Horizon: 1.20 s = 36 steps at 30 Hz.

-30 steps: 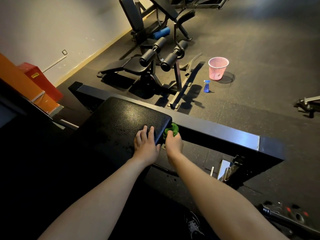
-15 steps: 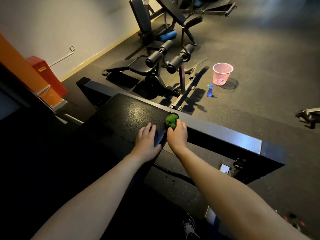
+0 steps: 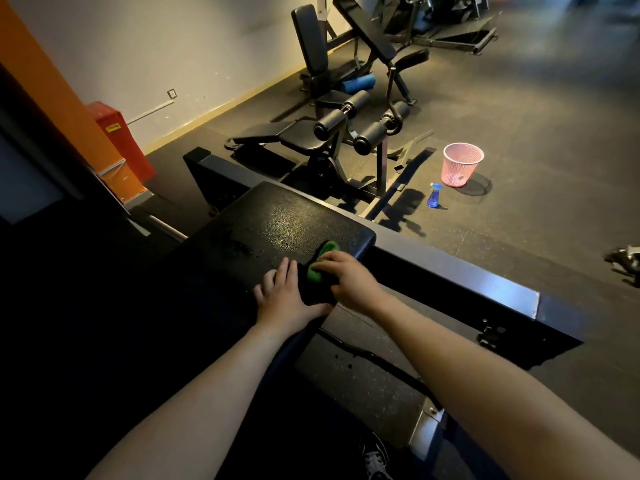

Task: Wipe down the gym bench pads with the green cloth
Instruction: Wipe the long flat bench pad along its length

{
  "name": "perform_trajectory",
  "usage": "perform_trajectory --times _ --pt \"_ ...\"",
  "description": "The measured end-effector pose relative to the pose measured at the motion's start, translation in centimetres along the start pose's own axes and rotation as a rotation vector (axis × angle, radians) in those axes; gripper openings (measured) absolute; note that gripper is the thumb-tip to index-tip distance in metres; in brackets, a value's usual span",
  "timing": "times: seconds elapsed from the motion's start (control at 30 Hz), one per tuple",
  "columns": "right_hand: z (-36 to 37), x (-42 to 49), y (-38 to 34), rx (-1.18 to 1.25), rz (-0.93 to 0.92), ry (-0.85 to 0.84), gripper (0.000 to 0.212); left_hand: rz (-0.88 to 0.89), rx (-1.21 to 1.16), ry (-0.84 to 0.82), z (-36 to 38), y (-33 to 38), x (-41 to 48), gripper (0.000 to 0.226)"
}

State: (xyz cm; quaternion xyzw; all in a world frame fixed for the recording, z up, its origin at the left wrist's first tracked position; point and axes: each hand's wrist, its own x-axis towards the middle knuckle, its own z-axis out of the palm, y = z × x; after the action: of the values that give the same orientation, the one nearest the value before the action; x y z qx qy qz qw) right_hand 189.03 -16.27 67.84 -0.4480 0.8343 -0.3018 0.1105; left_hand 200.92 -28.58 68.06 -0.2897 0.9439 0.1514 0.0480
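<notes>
The right hand [image 3: 349, 280] grips the green cloth [image 3: 320, 263] on the black pad [image 3: 277, 223], near its right edge. The left hand [image 3: 282, 294] lies flat just beside it. Beyond, on the floor: spray bottle [image 3: 434, 196], pink basket [image 3: 461, 164], leg machine [image 3: 346, 133].

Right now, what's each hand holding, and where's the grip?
Right hand grips the bunched green cloth from above on the black bench pad; left hand rests flat, holding nothing.

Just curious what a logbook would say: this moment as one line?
step: pad wipe | right hand: grips green cloth on bench pad | left hand: flat on pad, beside cloth | spray bottle: on floor
</notes>
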Motion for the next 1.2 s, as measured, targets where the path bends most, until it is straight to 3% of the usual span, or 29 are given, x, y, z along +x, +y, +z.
perform_trajectory --times 0.17,0.27,0.37,0.5,0.6,0.87,1.0,1.13,1.2 --pt "-1.6 3.0 2.0 0.020 0.252 0.141 0.056 0.001 -0.002 0.027 0.1 -0.1 -0.3 0.118" --pt "-0.1 3.2 0.6 0.099 0.348 0.227 0.050 -0.006 -0.012 0.037 0.2 -0.1 -0.4 0.118" --pt "1.0 1.4 -1.6 0.045 0.237 0.206 0.039 0.004 -0.050 0.034 0.2 -0.1 -0.4 0.118" --pt "1.5 -1.1 -2.8 -0.029 0.012 0.053 0.035 0.046 -0.061 0.010 -0.2 -0.4 -0.3 0.108" --pt "1.2 -0.9 -1.7 -0.126 -0.051 0.011 0.038 0.079 -0.080 -0.058 -1.2 -1.2 -0.2 0.119" --pt "0.8 2.0 -0.5 -0.017 0.370 0.244 0.044 -0.010 -0.115 0.041 -0.4 -2.0 -2.6 0.119" --pt "3.3 0.0 -4.1 -0.011 0.233 0.290 0.038 -0.010 -0.124 0.019 -0.5 -2.2 -2.7 0.113" --pt "5.1 -2.8 -5.6 -0.004 0.010 0.224 0.035 0.010 -0.112 0.017 -0.5 -2.0 -2.8 0.095" --pt "4.3 -3.2 -5.0 -0.081 -0.066 0.147 0.040 0.014 -0.140 0.020 -0.5 -2.0 -2.9 0.098"
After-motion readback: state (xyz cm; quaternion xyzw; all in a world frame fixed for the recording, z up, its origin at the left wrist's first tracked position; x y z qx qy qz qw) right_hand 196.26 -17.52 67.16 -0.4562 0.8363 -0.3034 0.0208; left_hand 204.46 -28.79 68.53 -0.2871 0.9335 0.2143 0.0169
